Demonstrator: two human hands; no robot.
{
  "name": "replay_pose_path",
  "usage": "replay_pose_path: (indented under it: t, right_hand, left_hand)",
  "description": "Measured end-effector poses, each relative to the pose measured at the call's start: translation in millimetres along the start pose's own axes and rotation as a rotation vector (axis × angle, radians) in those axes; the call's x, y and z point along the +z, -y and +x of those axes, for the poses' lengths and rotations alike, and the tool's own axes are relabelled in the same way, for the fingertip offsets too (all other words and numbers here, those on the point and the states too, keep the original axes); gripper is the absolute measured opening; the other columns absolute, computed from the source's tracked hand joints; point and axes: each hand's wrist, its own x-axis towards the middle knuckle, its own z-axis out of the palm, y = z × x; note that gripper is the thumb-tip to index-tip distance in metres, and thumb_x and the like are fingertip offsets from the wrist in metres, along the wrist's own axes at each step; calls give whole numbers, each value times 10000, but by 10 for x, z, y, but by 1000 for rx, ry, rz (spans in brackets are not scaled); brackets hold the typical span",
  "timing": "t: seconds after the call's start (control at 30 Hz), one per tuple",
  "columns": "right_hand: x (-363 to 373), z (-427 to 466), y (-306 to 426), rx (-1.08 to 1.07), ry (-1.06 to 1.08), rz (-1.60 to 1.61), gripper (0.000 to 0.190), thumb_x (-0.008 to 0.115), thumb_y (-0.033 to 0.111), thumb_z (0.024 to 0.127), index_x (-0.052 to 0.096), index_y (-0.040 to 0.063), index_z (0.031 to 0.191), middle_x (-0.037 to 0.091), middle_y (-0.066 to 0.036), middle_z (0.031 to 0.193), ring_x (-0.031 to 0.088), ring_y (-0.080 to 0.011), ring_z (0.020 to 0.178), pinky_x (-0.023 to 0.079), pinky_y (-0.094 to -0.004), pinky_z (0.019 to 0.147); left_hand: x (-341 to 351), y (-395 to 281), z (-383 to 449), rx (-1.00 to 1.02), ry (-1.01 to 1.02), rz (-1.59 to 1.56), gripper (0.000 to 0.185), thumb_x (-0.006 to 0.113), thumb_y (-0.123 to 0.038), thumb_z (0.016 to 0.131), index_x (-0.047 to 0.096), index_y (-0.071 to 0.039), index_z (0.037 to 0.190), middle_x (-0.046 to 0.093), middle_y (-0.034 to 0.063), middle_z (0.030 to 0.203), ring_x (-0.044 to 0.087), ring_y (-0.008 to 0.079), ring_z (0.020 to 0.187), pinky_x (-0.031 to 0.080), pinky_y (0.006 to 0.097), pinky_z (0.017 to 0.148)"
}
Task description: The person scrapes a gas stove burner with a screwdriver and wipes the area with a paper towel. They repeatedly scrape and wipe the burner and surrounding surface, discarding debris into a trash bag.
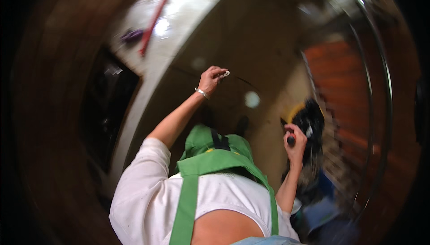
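Observation:
My left hand [212, 78] is raised in front of my chest and pinches a small whitish object [226, 74] between thumb and fingertips; what it is cannot be told. On the right, my right hand [295, 140] is closed around a red and black tool handle [291, 139], seen nearly end-on. A dark tip shows past its fingers, but the kind of tool is unclear. Below my hands are the green apron [215, 164] and a white shirt.
Beside my right hand stands a yellow-rimmed container with a black plastic bag [312, 120]. Blue containers [320, 211] stand lower right. Curved metal rails [379, 57] run along the right, past an orange-brown surface [332, 74]. A pale counter [178, 37] at upper left bears a red bar [158, 16] and a purple item [132, 36].

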Motion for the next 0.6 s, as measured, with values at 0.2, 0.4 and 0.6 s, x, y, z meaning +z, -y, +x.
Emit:
replay_pose_path:
  t: [0.2, 0.4, 0.6]
  right_hand:
    - [-969, -931, -366, 330, -342, -142, 126, 596, -76, 727, 580, -31, 844, 662, -147, 941, 642, -312, 817, 512, -364, 745]
    - [-1194, -1561, -589, 507, -586, -36, 196, 557, -88, 750, 621, -44, 930, 673, -131, 915, 672, -203, 802, 518, -281, 731]
    - [-1004, -1204, -879, 308, -455, 51, 140, 585, -55, 763, 612, -33, 899, 673, -134, 898, 660, -230, 776, 518, -301, 717]
  left_hand:
    - [2374, -1038, -181, -258, 586, -609, 282, 613, -45, 886, 641, 2, 1163, 638, 39, 1017, 606, 120, 927, 495, 261, 807]
    - [3140, -1559, -13, -241, 756, -455, 335, 615, -1, 883, 586, 36, 1214, 632, 39, 1054, 609, 100, 880, 509, 246, 772]
    - [2186, -721, -267, -115, 628, 78, 267, 618, -117, 896, 647, 7, 1130, 687, 66, 986, 627, 120, 874, 504, 270, 801]
